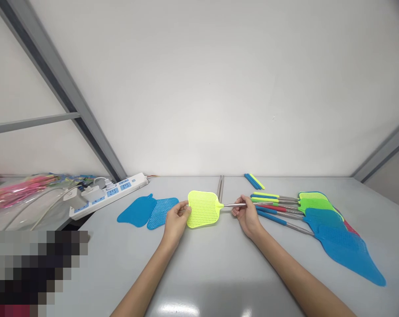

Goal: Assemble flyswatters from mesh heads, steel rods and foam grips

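My left hand point(177, 219) pinches the left edge of a yellow fly swatter head point(203, 209). A thin metal rod point(230, 205) runs from the neck of that head to the right. Around this rod the fingers of my right hand point(247, 215) are closed. Just left of my left hand lie two loose blue swatter heads, one leaf-shaped point(137, 210) and one perforated point(161, 213). Behind the yellow head, more metal rods point(220, 187) rest on the table, partly hidden by it.
Fly swatters in blue, green, yellow and red point(328, 220) lie fanned out at right. Several loose blue and yellow handle grips point(254, 181) lie near the wall. At left are a power strip point(110, 193) with plugs and cables, and plastic-wrapped pink items point(27, 193). The lower left is pixelated.
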`<state>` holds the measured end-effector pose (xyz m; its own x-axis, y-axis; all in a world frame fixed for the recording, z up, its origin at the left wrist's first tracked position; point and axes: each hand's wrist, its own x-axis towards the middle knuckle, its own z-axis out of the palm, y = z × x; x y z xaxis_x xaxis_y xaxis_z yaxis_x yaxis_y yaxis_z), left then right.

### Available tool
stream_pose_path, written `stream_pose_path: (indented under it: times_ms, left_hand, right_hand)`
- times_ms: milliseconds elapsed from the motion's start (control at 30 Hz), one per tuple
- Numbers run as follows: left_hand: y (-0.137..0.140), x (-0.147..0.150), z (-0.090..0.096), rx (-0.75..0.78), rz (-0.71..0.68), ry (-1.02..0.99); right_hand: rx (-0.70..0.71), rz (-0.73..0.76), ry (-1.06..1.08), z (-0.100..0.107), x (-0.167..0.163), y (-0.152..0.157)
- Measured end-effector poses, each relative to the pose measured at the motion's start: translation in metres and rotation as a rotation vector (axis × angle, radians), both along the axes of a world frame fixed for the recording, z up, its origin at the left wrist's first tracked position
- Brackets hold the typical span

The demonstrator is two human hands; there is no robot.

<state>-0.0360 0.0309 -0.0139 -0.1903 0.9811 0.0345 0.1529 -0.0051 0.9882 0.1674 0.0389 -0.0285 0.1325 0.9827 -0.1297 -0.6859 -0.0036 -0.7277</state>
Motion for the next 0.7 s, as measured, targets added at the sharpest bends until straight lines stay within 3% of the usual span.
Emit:
stream_pose_path:
  times_ms: [167,400,700]
  left_hand:
    - [-0.002,0.003,0.003,-0.001,-0.014,-0.08]
    - [-0.007,0.011,0.003,-0.028,-0.21,-0.248]
    - [-0.011,0.014,0.0,0.008,-0.14,-0.239]
  right_hand:
    - [0.004,0.006,-0.006,0.0,0.001,-0.001]
    - [0.019,0.062,-0.026,0.002,0.001,-0.005]
    - [0.064,0.215,-0.211,0.001,0.0,-0.011]
